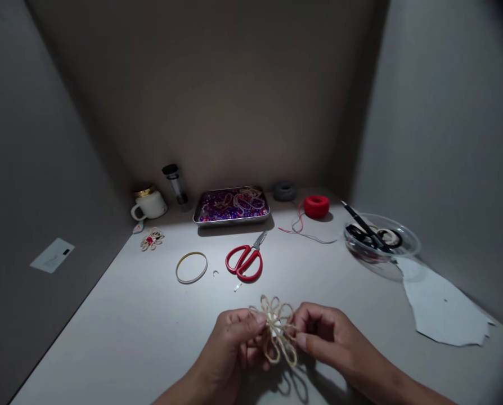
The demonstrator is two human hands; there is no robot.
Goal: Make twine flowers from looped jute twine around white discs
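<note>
Between my hands, just above the table, is a flower made of looped jute twine [273, 322] with a small white piece at its centre. My left hand [237, 340] pinches its left side between thumb and fingers. On the other side, my right hand [329, 337] has its thumb and fingertips closed on the right-hand loops. Beyond the hands lie red-handled scissors [247, 261], their blades pointing away. Left of them rest a thin hoop [191, 268] and a tiny curved scrap [215, 273]. A finished-looking twine flower with a red centre [151, 239] lies at the far left.
At the back stands a metal tray [234, 223] of beads, with a lidded white mug [152, 205] and a dark-capped clear tube [176, 185] to its left. Red yarn [316, 206] and grey yarn [284, 191] sit right. A clear bowl [409, 242] and torn white sheet [441, 304] lie far right.
</note>
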